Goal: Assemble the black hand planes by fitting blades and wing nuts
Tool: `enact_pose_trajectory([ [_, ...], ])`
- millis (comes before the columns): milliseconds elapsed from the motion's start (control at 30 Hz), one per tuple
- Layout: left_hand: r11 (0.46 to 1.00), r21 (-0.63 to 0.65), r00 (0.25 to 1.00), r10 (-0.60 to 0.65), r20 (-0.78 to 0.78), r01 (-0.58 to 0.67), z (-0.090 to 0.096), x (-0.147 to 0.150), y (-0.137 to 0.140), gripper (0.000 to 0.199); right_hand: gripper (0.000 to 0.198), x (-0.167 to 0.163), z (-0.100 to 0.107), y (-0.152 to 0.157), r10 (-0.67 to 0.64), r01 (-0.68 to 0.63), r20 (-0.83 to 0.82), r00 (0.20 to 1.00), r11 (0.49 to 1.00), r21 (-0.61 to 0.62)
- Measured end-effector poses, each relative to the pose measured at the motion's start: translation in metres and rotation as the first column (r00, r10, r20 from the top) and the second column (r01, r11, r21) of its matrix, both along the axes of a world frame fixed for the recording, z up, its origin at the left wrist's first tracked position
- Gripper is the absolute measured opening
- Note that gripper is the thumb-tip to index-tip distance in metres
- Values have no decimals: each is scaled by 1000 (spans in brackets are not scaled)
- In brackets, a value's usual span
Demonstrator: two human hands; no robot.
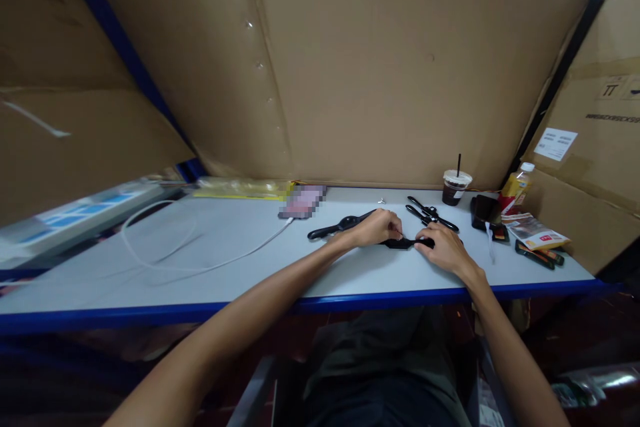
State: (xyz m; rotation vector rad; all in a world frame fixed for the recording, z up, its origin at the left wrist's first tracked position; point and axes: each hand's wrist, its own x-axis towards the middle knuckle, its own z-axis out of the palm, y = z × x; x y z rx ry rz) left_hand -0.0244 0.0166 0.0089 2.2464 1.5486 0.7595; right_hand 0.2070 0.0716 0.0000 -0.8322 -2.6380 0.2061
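Note:
My left hand [379, 227] is closed, its fingertips pinched down at a long, slim black piece [400, 244] on the table; what they hold is too small to make out. The right end of that black piece is gripped by my right hand [443, 247], with thumb and fingers closed around it. Partly behind my left hand lies another long black piece [345, 222] with a rounded middle. Just beyond my right hand rest black crossed, plier-like pieces [431, 213]. A tiny bright item [381, 201] lies farther back.
A blue-edged grey table [260, 280] stands against cardboard walls [360, 80]. At the back are a phone [303, 201] on a white cable [240, 257] and a yellow-edged plastic bag [240, 187]. On the right stand a drink cup [454, 188], a bottle [517, 187], a black case [484, 211] and a packet [535, 232].

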Motion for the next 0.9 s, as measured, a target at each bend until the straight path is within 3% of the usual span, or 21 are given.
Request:
enact_pose_trajectory([
  [200, 998, 65, 991, 29, -128, -21, 0, 1, 0, 10, 16, 0, -1, 1, 7, -7, -8, 1000, 1000, 6],
  [367, 986, 104, 982, 141, -125, -128, 8, -21, -1, 15, 17, 1, -2, 2, 11, -11, -9, 1000, 1000, 18],
  [533, 998, -22, 977, 59, -203, -65, 14, -41, -5, 25, 17, 1, -1, 1, 1, -1, -4, 1000, 1000, 18],
  [700, 998, -40, 990, -60, -131, 55, 18, -36, -8, 21, 18, 1, -1, 1, 2, -2, -5, 1000, 1000, 19],
  [900, 999, -47, 977, -33, -209, 23, 14, -48, -5, 28, 17, 1, -1, 1, 3, -3, -6, 1000, 1000, 18],
])
